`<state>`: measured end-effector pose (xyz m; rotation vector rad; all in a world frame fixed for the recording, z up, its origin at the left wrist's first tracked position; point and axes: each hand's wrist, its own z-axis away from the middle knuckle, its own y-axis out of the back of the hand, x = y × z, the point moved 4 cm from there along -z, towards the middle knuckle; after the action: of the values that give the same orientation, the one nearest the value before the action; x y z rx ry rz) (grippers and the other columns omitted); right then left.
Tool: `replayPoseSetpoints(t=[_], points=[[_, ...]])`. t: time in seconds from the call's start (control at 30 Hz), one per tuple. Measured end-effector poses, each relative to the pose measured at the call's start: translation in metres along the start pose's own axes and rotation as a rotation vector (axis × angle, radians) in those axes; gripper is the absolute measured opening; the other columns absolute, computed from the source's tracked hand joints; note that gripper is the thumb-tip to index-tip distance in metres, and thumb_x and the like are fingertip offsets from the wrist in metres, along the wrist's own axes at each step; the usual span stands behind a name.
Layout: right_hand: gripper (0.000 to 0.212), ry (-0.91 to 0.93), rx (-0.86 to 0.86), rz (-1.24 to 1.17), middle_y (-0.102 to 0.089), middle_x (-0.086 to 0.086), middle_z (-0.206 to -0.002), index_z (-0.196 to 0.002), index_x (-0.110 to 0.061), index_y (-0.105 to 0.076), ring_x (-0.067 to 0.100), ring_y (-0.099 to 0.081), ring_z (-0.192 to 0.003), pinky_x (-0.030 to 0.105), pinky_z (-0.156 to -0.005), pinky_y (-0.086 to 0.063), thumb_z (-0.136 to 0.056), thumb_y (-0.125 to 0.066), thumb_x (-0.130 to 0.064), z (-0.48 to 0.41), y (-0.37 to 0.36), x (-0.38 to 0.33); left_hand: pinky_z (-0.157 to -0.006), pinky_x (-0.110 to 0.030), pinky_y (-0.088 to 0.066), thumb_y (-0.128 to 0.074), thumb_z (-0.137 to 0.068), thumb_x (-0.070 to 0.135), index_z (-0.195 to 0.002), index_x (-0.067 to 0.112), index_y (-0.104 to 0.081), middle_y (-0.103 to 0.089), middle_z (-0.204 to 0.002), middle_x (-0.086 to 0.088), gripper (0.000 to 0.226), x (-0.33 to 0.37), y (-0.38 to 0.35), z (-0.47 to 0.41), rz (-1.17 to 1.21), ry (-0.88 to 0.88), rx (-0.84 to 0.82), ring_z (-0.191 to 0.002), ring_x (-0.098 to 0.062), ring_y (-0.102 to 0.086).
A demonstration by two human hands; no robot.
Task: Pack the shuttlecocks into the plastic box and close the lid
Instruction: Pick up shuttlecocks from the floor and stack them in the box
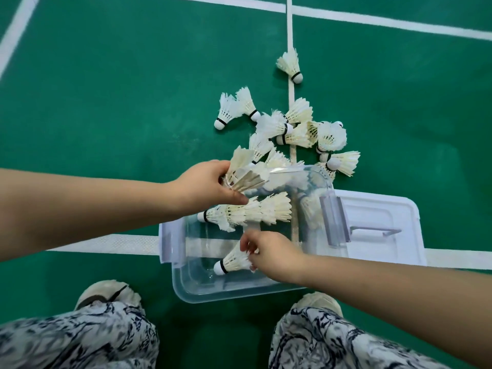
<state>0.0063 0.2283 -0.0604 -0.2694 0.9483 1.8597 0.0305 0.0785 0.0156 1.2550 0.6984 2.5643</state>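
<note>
A green court floor [106, 102] with white lines [290, 27] fills the view. On it, under both hands, sits the clear plastic box [239, 291], open, its white lid [386, 217] lying flat on the floor just beyond the right hand's fingers. Past the left hand's fingers, a loose pile of shuttlecocks [292, 129] is scattered on the floor, one lone shuttlecock [289, 64] well apart from it. A nested row of shuttlecocks [247, 213] lies in the box between the two hands. The left hand [205, 185] has its fingers clamped on a bunch of shuttlecocks [247, 171] over the box's far rim. The right hand [271, 254] pinches a single shuttlecock [234, 259] — cork end pointing away from the fingers, low inside the box.
</note>
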Motion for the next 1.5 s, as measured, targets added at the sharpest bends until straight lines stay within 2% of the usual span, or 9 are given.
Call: replayPoseSetpoints(t=[0.13, 0.47, 0.67, 0.83, 0.93, 1.1, 1.23, 1.33, 1.5], points=[[0.022, -0.005, -0.129, 0.074, -0.061, 0.004, -0.095, -0.091, -0.022, -0.050, 0.021, -0.054, -0.086, 0.029, -0.074, -0.044, -0.082, -0.050, -0.002, -0.010, -0.015, 0.001, -0.091, -0.035, -0.046, -0.076, -0.070, 0.025, -0.101, 0.017, -0.061, -0.069, -0.103, -0.006, 0.036, 0.001, -0.006, -0.002, -0.004, -0.004, -0.045, -0.098, -0.023, -0.062], [0.032, -0.040, -0.286, -0.031, -0.061, 0.005, -0.122, -0.121, -0.016, -0.053, 0.020, -0.057, -0.109, 0.026, -0.093, -0.044, -0.090, -0.051, -0.010, -0.018, -0.013, -0.003, -0.089, -0.034, -0.047, -0.076, -0.069, 0.029, -0.106, 0.019, -0.060, -0.068, -0.101, 0.000, 0.042, -0.010, -0.008, -0.002, -0.073, -0.029, -0.097, -0.093, -0.020, -0.061], [0.020, -0.043, 0.083, -0.120, -0.064, 0.000, -0.091, -0.101, -0.020, -0.062, 0.022, -0.062, -0.087, 0.028, -0.075, -0.050, -0.084, -0.056, -0.014, -0.008, 0.038, -0.005, -0.087, -0.031, -0.046, -0.076, -0.068, 0.032, -0.109, 0.019, -0.059, -0.067, -0.102, 0.003, 0.046, -0.012, -0.010, 0.002, -0.222, -0.110, -0.151, -0.096, -0.017, -0.059], [0.033, 0.095, 0.411, -0.198, -0.055, -0.009, -0.086, -0.096, -0.025, -0.050, 0.014, -0.052, -0.079, 0.028, -0.067, -0.043, -0.075, -0.055, -0.001, 0.015, 0.074, -0.020, -0.081, -0.031, -0.045, -0.074, -0.069, 0.038, -0.110, 0.016, -0.058, -0.065, -0.103, 0.000, 0.049, -0.014, -0.022, 0.000, -0.348, -0.094, -0.205, -0.094, -0.019, -0.057], [0.038, 0.135, 0.374, -0.132, -0.043, -0.013, -0.096, -0.107, -0.024, -0.051, 0.008, -0.043, -0.089, 0.024, -0.075, -0.037, -0.074, -0.054, -0.004, 0.029, 0.072, -0.024, -0.071, -0.025, -0.036, -0.074, -0.070, 0.035, -0.107, 0.018, -0.059, -0.059, -0.092, 0.004, 0.043, -0.011, -0.027, -0.002, -0.369, -0.073, -0.194, -0.085, -0.015, -0.050], [0.038, 0.185, 0.430, 0.017, -0.047, -0.002, -0.120, -0.102, -0.019, -0.067, 0.013, -0.041, -0.118, 0.031, -0.099, -0.035, -0.078, -0.051, -0.043, 0.036, 0.066, -0.011, -0.076, -0.028, -0.043, -0.073, -0.070, 0.037, -0.109, 0.020, -0.059, -0.067, -0.105, -0.001, 0.044, -0.010, -0.035, -0.008, -0.431, -0.060, -0.207, -0.093, -0.020, -0.057], [0.026, 0.153, 0.378, 0.064, -0.050, -0.005, -0.080, -0.074, -0.019, -0.069, 0.016, -0.051, -0.085, 0.034, -0.079, -0.046, -0.086, -0.057, -0.038, 0.032, 0.068, -0.007, -0.074, -0.023, -0.037, -0.071, -0.074, 0.038, -0.113, 0.018, -0.054, -0.063, -0.111, 0.000, 0.047, -0.017, -0.048, -0.010, -0.508, -0.042, -0.284, -0.099, -0.018, -0.057], [0.037, 0.058, 0.276, 0.131, -0.051, -0.002, -0.062, -0.052, -0.020, -0.049, 0.020, -0.053, -0.069, 0.034, -0.066, -0.049, -0.087, -0.054, -0.035, 0.026, 0.061, 0.000, -0.080, -0.022, -0.040, -0.070, -0.076, 0.035, -0.120, 0.019, -0.051, -0.060, -0.114, 0.002, 0.051, -0.019, -0.048, -0.011, -0.486, -0.022, -0.276, -0.099, -0.014, -0.058], [0.043, -0.044, 0.105, 0.190, -0.043, 0.000, -0.050, -0.049, -0.015, -0.043, 0.015, -0.041, -0.053, 0.024, -0.047, -0.031, -0.088, -0.051, -0.031, 0.012, 0.039, 0.015, -0.082, -0.024, -0.043, -0.068, -0.078, 0.032, -0.117, 0.021, -0.053, -0.056, -0.095, 0.010, 0.043, -0.023, -0.048, -0.009, -0.469, -0.041, -0.303, -0.090, -0.010, -0.055]])
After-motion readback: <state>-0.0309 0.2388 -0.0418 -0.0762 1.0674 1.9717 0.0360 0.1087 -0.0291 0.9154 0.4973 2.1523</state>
